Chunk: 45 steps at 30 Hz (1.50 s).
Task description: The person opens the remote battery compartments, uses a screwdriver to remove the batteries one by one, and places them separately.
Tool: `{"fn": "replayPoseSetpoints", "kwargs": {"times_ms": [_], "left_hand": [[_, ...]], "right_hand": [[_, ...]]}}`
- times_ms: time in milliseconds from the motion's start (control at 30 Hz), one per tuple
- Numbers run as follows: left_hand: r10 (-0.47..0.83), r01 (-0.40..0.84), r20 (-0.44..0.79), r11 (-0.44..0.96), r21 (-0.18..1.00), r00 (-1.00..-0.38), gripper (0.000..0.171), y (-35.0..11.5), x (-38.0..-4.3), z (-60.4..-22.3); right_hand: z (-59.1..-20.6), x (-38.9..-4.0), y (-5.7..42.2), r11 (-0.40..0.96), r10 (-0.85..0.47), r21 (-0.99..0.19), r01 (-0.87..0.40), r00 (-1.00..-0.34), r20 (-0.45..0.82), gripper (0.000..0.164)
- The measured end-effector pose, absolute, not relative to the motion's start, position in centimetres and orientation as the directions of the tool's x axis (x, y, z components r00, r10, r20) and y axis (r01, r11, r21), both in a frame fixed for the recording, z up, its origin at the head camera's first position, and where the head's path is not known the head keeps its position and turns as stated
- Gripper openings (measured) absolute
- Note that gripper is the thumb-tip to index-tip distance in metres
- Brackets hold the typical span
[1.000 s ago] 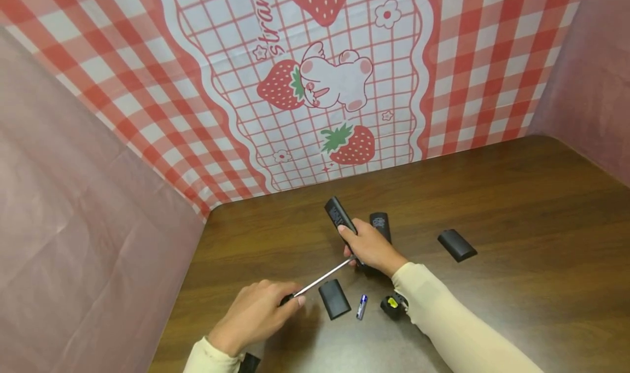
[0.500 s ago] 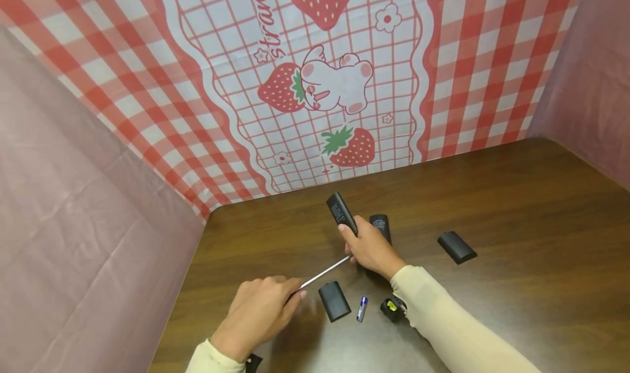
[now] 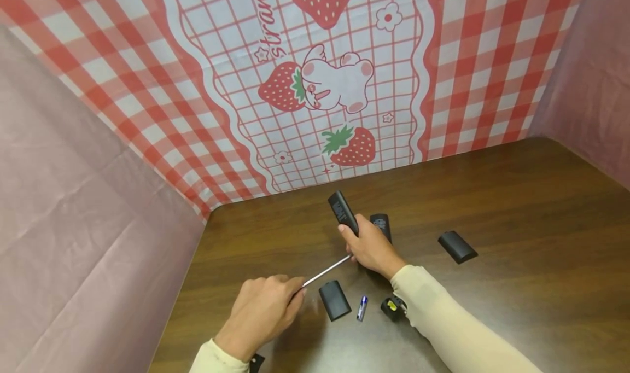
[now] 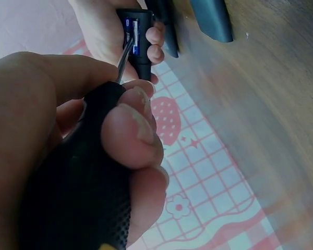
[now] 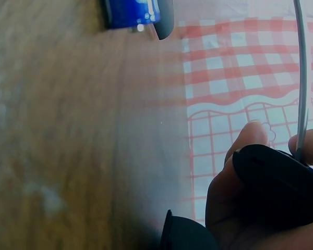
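Note:
In the head view, my left hand (image 3: 263, 312) grips a screwdriver (image 3: 327, 270) by its black handle, its metal shaft angled up to the right. My right hand (image 3: 373, 247) holds a black remote control (image 3: 342, 210), far end raised. The left wrist view shows the remote's battery compartment uncovered, a blue and silver battery (image 4: 136, 37) inside. There the screwdriver tip reaches the compartment beside the battery; whether it touches is too small to tell. In the right wrist view, the remote's dark end (image 5: 276, 182) lies between my fingers, with the shaft beside it.
A second black remote (image 3: 381, 226) lies behind my right hand. A black battery cover (image 3: 334, 301) and a loose blue battery (image 3: 361, 308) lie on the wooden table (image 3: 531, 209) in front. Another black cover (image 3: 457, 246) lies to the right. A strawberry-print cloth (image 3: 344, 88) hangs behind.
My left hand has shifted slightly right and turned, now covering more of the screwdriver handle. The remote's far end has risen a little, while my right hand stays almost in place.

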State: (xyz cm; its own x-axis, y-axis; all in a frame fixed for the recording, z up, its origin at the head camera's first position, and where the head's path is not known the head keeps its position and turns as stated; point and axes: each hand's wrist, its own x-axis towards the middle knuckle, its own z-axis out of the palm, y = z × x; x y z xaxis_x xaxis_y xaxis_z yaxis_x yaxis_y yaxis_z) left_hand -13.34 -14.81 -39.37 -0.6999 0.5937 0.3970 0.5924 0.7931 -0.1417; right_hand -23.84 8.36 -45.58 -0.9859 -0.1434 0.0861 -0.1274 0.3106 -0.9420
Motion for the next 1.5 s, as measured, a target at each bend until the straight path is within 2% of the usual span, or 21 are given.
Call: {"fn": "replayPoseSetpoints", "kwargs": {"times_ms": [233,367,500,667,967,1267,1500], "left_hand": [[0.596,0.601,0.399,0.789,-0.128,-0.697,0.017,-14.9,-13.5,-39.3],[0.589,0.592,0.384,0.796,-0.125,-0.711,0.031,-14.8,-13.5,-39.1],[0.583,0.584,0.365,0.803,-0.121,-0.726,0.037,-14.4,-13.4,-38.9],[0.579,0.581,0.353,0.806,-0.113,-0.735,0.034,-14.0,-13.4,-38.8],[0.585,0.597,0.391,0.795,-0.107,-0.710,0.032,-14.6,-14.3,-39.5],[0.601,0.630,0.411,0.773,-0.081,-0.685,0.020,-15.5,-14.8,-40.5],[0.598,0.637,0.403,0.769,-0.045,-0.693,0.010,-15.9,-15.0,-40.9]], "right_hand": [[-45.7,-23.8,8.4,0.293,-0.151,-0.947,-0.134,-0.984,0.092,0.025],[-45.8,-23.7,8.4,0.341,-0.172,-0.930,-0.138,-0.982,0.082,0.025],[-45.8,-23.7,8.5,0.373,-0.185,-0.917,-0.144,-0.980,0.078,0.025],[-45.8,-23.8,8.7,0.375,-0.185,-0.914,-0.156,-0.979,0.091,0.025],[-45.6,-23.9,8.8,0.359,-0.178,-0.919,-0.163,-0.979,0.104,0.025],[-45.5,-23.9,8.8,0.340,-0.177,-0.928,-0.152,-0.979,0.096,0.025],[-45.2,-23.9,8.7,0.311,-0.178,-0.940,-0.142,-0.980,0.090,0.024]]}}
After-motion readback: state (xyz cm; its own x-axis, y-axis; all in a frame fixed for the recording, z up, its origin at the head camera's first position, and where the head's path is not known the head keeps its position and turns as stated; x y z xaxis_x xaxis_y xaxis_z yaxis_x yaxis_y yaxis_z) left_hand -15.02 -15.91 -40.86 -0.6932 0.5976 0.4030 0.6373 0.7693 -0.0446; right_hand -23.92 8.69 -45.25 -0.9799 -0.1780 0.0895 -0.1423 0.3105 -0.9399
